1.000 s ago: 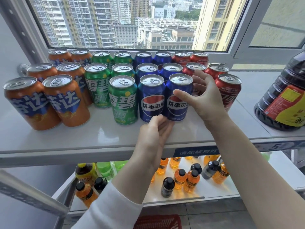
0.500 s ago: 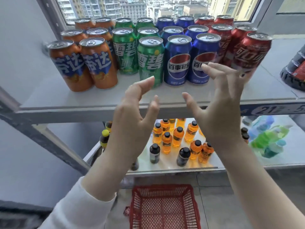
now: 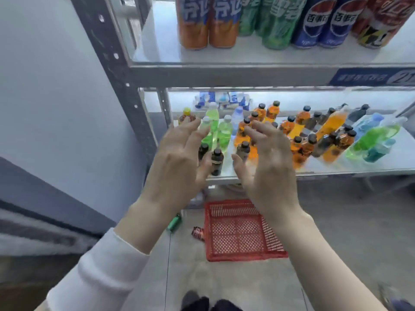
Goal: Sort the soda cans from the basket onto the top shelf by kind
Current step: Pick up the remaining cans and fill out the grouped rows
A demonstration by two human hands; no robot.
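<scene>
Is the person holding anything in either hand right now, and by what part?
Nothing. The left hand and the right hand are both open and empty, fingers spread in front of the bottles.

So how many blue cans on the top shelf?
2, front of the top shelf: left blue can beside the green cans, right blue can beside the red cans. More may be hidden behind.

Left grip (image 3: 177, 162) and right grip (image 3: 267, 167) both raised side by side, backs to camera, fingers spread and loosely straight, holding nothing. White sleeve (image 3: 101, 272) on left arm; right forearm (image 3: 314, 254) bare.
</scene>
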